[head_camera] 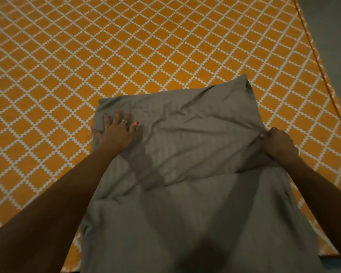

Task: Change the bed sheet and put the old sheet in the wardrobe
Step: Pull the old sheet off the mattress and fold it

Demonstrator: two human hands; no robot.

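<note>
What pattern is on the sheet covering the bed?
Orange sheet with a white diamond lattice, head view.

A grey sheet (185, 164), folded into a long panel with faint stripes, lies wrinkled on top of an orange sheet (126, 46) with a white diamond lattice, spread flat over the bed. The grey one runs from the 6 o'clock edge towards centre, its far corner at 1 o'clock sticking up.

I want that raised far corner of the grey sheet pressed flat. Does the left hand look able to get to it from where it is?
Probably yes. The left hand rests flat on the grey sheet, holding nothing, and only open fabric lies between it and the raised corner. The right hand pinches the near right edge, out of the way.
</note>
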